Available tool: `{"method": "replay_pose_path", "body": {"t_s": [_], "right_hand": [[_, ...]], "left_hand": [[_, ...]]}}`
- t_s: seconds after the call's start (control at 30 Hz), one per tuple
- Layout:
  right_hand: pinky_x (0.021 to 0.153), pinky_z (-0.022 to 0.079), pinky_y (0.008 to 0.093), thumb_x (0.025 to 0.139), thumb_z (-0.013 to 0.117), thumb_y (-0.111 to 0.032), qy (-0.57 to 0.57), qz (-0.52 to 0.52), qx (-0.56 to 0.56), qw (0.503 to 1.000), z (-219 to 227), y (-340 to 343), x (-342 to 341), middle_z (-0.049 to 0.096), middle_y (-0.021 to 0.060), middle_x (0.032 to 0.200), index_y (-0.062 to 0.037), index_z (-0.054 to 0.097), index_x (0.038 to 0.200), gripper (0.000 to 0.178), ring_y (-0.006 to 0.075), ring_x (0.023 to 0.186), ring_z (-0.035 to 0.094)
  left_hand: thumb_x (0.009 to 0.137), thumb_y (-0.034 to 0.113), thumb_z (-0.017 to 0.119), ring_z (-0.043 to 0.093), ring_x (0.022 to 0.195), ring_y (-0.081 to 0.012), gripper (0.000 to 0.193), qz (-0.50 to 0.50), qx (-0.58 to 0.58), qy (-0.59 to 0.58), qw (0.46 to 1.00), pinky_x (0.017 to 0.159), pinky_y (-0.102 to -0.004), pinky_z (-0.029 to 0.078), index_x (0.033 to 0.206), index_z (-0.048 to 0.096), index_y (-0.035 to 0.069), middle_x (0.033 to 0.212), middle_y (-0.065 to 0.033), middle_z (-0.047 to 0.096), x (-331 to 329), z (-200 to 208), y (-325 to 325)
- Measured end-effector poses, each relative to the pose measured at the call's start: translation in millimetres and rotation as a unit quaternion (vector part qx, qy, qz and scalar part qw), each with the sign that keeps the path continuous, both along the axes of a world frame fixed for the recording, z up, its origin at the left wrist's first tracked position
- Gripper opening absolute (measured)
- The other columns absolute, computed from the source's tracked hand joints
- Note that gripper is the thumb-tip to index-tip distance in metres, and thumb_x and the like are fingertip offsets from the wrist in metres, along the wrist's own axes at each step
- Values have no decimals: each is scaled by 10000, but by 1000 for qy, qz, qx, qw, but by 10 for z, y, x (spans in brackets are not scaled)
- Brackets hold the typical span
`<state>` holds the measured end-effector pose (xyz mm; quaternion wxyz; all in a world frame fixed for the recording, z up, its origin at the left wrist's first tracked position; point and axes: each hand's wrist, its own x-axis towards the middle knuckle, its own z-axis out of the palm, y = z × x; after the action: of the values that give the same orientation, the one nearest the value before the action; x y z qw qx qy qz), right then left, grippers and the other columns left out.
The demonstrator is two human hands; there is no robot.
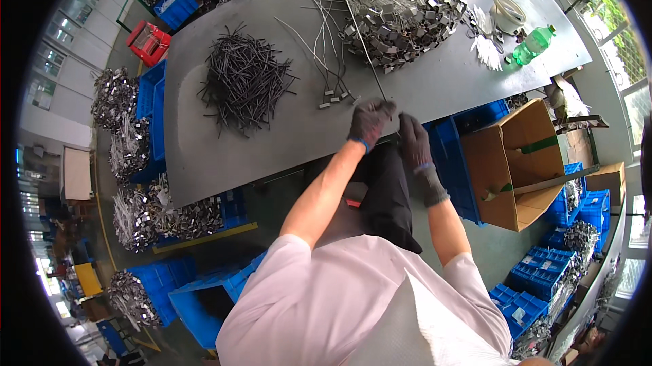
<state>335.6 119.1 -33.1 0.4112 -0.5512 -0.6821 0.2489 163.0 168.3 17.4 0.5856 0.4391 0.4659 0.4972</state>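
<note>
At the near edge of the grey metal table point(319, 135), my left hand point(371, 123), in a dark glove, is closed round the near end of a long thin cable point(363, 40). The cable runs away from me across the table, and its near end looks dark. My right hand point(414, 140), also gloved, is just to the right with its fingers drawn together; what they hold, if anything, is too small to tell. Several loose cables with small metal end blocks point(333, 99) lie just beyond my left hand. Farther left spreads a pile of short black tubes point(248, 80).
A heap of cables with metal blocks point(407, 29) covers the table's far middle. Back right are white strips point(485, 50), a white roll point(508, 16) and a green bottle point(534, 45). A cardboard box point(485, 176) and blue crates point(536, 274) stand right; filled crates point(153, 121) line the left.
</note>
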Motion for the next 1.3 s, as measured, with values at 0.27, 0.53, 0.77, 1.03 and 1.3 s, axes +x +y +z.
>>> {"method": "replay_pose_path", "body": {"t_s": [0.27,0.53,0.77,1.03,1.3], "right_hand": [[869,537,515,908,592,-143,103,8,-250,963,-110,946,-716,561,309,1312,-24,374,1490,632,466,997,652],[899,515,525,953,576,-451,-102,-178,0,979,691,2346,-286,720,239,1073,-96,382,1485,668,456,1029,670],[883,527,493,903,641,-539,-144,-170,-47,974,511,2337,-59,718,237,1051,-64,614,1206,565,424,1004,686],[537,519,379,895,648,-297,94,-138,-294,941,361,2081,171,665,142,787,-12,633,1023,313,256,593,644],[474,461,321,951,645,-340,205,32,-430,879,671,1527,459,556,49,685,-1,625,1041,351,159,516,538]], "left_hand": [[932,246,725,586,765,-86,232,50,-31,34,998,696,-285,486,977,747,20,845,6,696,-368,-321,171],[911,410,595,685,952,-432,415,148,7,430,891,811,-504,532,1046,709,35,1000,-242,706,-1587,-559,699],[894,429,648,677,1054,-431,446,167,-225,670,687,844,-576,541,1150,594,68,1165,-210,674,-2652,-893,319],[897,388,596,673,1098,-426,415,63,-203,659,721,926,-538,542,1037,711,15,1152,-252,696,-2952,-1226,556],[928,308,729,625,558,-124,223,187,-301,80,932,466,-303,487,902,691,90,758,-54,696,-2684,-1056,170]]}}
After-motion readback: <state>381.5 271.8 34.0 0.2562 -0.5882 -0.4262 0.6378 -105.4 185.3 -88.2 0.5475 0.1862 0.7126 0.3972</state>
